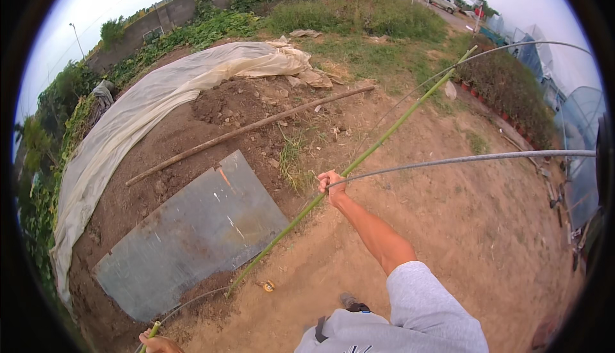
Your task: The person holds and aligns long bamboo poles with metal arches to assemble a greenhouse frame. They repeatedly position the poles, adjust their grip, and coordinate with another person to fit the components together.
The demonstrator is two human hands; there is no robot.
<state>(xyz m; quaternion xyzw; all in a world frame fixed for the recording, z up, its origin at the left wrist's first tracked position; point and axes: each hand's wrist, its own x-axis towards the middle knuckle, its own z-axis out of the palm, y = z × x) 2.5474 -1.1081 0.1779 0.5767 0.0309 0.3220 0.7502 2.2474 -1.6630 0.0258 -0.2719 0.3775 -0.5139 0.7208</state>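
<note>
R hand point(331, 185): fingers closed on green pole point(391, 133), which runs up-right beyond them & down-left below; grey rod point(461, 159) crosses at same fingers, can't tell if gripped too. L hand point(161, 344), partly cut off at lower edge: fingers wrapped rd green stick point(155, 328), tip just above them. Metal sheet point(192, 241) lies btwn the hands, wooden pole point(250, 133) up-left of R fingers.

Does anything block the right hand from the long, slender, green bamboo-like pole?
Nothing visible does: the right hand closes around the long green pole. A thin, curved grey rod runs to the same hand without keeping it off the pole.
</note>
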